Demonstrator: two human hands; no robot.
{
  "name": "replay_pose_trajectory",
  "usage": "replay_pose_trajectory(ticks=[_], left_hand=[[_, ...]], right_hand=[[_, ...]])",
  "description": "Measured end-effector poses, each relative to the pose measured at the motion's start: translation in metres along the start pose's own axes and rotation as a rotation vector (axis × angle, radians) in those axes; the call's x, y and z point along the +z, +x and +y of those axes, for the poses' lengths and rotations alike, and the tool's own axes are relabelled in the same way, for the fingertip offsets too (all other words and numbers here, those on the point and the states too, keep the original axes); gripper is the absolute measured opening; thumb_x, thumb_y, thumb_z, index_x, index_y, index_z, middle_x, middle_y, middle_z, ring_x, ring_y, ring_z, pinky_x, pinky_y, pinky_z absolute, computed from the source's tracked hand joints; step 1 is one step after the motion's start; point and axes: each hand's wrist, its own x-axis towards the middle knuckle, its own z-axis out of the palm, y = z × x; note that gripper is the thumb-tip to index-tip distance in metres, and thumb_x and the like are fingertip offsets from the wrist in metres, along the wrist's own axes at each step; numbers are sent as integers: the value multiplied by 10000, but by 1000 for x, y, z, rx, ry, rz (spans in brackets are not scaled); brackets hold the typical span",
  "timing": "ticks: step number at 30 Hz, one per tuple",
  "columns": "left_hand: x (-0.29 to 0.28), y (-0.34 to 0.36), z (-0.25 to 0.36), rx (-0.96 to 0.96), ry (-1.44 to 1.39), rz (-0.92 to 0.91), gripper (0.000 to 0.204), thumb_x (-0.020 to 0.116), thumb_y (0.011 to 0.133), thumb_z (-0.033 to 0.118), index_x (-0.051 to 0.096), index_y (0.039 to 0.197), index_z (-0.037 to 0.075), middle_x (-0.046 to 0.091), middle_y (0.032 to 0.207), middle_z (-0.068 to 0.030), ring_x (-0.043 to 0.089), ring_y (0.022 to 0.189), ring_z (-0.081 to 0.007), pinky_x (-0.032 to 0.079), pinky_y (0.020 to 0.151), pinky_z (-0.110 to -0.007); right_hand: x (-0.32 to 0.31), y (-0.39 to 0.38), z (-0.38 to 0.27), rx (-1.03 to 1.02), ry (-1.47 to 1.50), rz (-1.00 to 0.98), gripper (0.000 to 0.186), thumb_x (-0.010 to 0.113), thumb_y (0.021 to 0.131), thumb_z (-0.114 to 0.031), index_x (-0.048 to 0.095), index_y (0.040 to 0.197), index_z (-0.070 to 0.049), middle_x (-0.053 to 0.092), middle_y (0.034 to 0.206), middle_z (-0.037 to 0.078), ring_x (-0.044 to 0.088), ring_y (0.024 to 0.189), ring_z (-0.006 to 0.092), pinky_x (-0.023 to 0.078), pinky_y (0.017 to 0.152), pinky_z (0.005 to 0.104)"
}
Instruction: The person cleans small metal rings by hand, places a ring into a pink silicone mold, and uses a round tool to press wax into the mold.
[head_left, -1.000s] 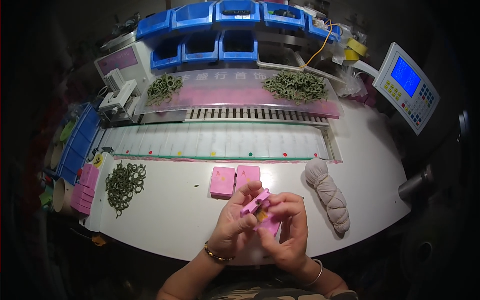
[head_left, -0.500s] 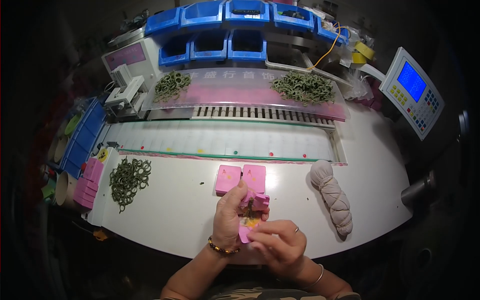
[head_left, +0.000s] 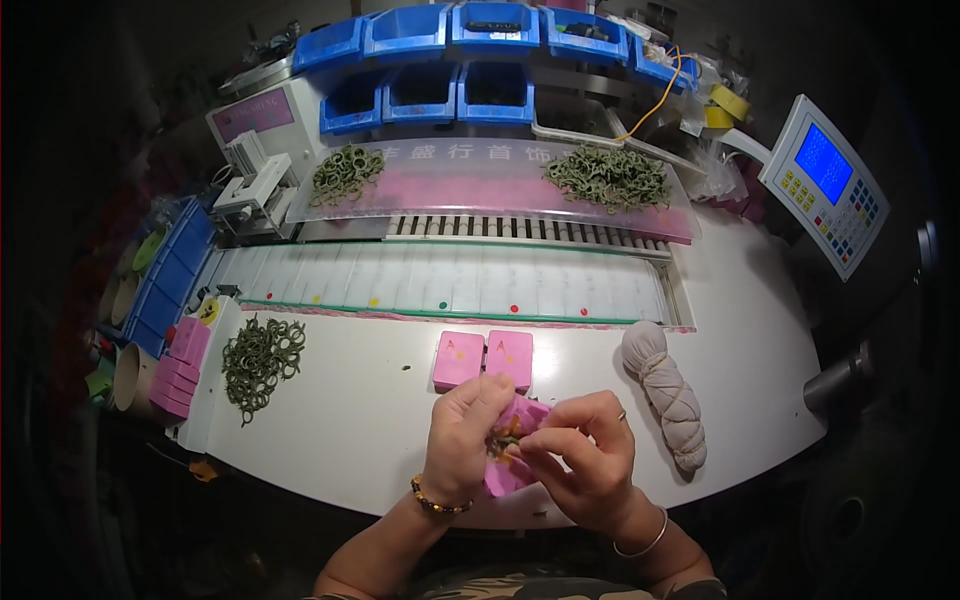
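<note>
My left hand [head_left: 462,440] is closed around a pink rubber mould [head_left: 512,483], bending it apart in front of my body. Inside the mould's split lies a dark green wax piece [head_left: 504,440], with yellowish patches on the pink around it. My right hand [head_left: 588,458] comes in from the right, thumb and forefinger pinched on that green piece at the mould's opening. Fingertips partly hide its shape. Just beyond my hands, two pink mould blocks [head_left: 459,361] sit side by side on the white table [head_left: 330,440].
Green rings lie in a heap [head_left: 262,365] at left, with two more heaps [head_left: 345,175] [head_left: 607,177] on the clear sheet. Behind the moulds runs a white slatted conveyor [head_left: 450,275]. A wrapped cloth bundle [head_left: 664,395] and control panel [head_left: 825,185] stand right; blue bins [head_left: 420,92] line the back.
My right hand has moved up from the mould's lower flap to the green piece and pinches it. The mould is tilted and spread differently. The conveyor's coloured dots have shifted left.
</note>
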Motion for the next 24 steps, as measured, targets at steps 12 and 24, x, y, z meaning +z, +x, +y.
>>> replay_pose_trajectory(ticks=[12, 24], left_hand=[[-12, -2, -11, -86, 83, -278, 313, 571, 1013, 197, 677, 1120, -77, 677, 862, -85, 641, 830, -150, 539, 778, -298], [-5, -2, 0, 573, 788, -253, 97, 710, 787, -22, 699, 881, -1, 657, 771, -98, 621, 693, -197, 505, 631, -292]], right_hand=[[-21, -18, 18, -240, -404, 111, 281, 865, 711, -44, 690, 906, -144, 515, 759, -33, 449, 650, 159, 355, 628, 304], [-27, -15, 24, 206, -8, -296, 144, 792, 769, -125, 658, 807, -86, 614, 758, 9, 583, 675, 165, 399, 643, 312]])
